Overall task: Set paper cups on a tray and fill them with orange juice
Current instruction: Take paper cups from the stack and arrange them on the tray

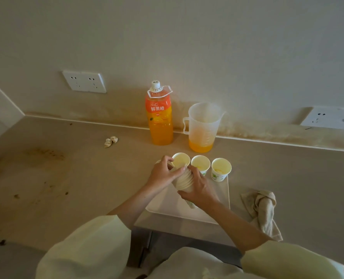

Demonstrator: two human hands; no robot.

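Paper cups (200,163), three of them, stand upright in a row along the far edge of the white tray (211,210), close together; the rightmost bears a green leaf print, and how much each holds cannot be told. Just near of them the right hand (197,190) wraps its curled fingers round a tilted stack (184,183) of nested cups, mouth end pointing far and left, held above the tray. The left hand (162,174) meets the stack's upper end, thumb and fingertips pinching its top rim. A pale rim just shows behind the left hand, too hidden to identify. Far of the tray, by the wall, stands a capped bottle (160,119) of orange juice, nearly full, its orange label reading 鲜果橙; smaller print above that is unreadable. Right of it is a clear plastic jug (204,125), handle to the left, with a shallow layer of juice at the bottom. A crumpled cloth (264,208) lies on the stained counter (76,178) right of the tray, and a paper wad (110,141) lies well left of the bottle. The wall carries a left socket (84,81) and a right socket (331,118).
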